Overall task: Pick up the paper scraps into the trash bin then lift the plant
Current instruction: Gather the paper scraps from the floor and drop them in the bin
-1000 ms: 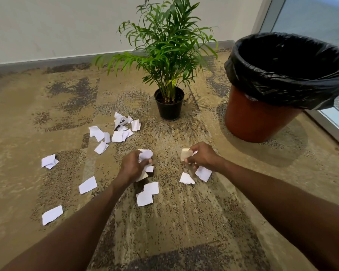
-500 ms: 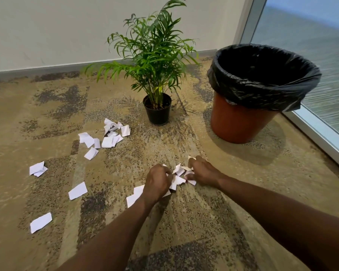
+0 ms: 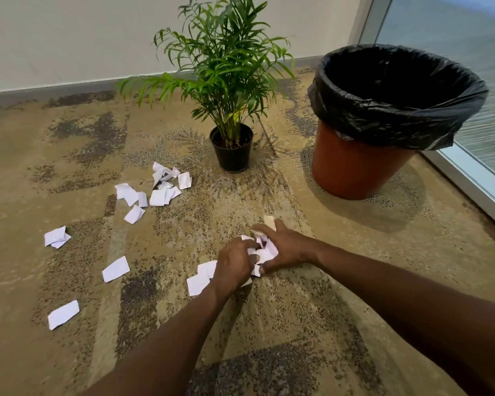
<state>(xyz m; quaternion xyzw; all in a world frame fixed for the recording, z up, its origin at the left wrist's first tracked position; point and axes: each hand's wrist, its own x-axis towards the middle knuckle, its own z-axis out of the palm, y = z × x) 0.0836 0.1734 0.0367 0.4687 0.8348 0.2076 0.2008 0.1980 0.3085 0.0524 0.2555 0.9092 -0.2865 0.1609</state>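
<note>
My left hand (image 3: 235,264) and my right hand (image 3: 286,250) are pressed together low over the carpet, both closed around a bunch of white paper scraps (image 3: 265,251). Two flat scraps (image 3: 199,278) lie partly under my left hand. More scraps sit in a cluster (image 3: 157,188) left of the plant, and single pieces (image 3: 56,237) (image 3: 115,268) (image 3: 63,314) are scattered further left. The green palm in a small black pot (image 3: 232,151) stands upright behind my hands. The orange trash bin with a black liner (image 3: 355,164) is to the right.
Patterned tan and grey carpet (image 3: 297,324) covers the floor. A white wall with a grey baseboard (image 3: 55,90) runs along the back. A glass window with a metal sill (image 3: 475,181) borders the right side, just beyond the bin.
My hands came together from apart, gathering the loose scraps near them into one bunch. The view shifted, so plant and bin sit more to the left.
</note>
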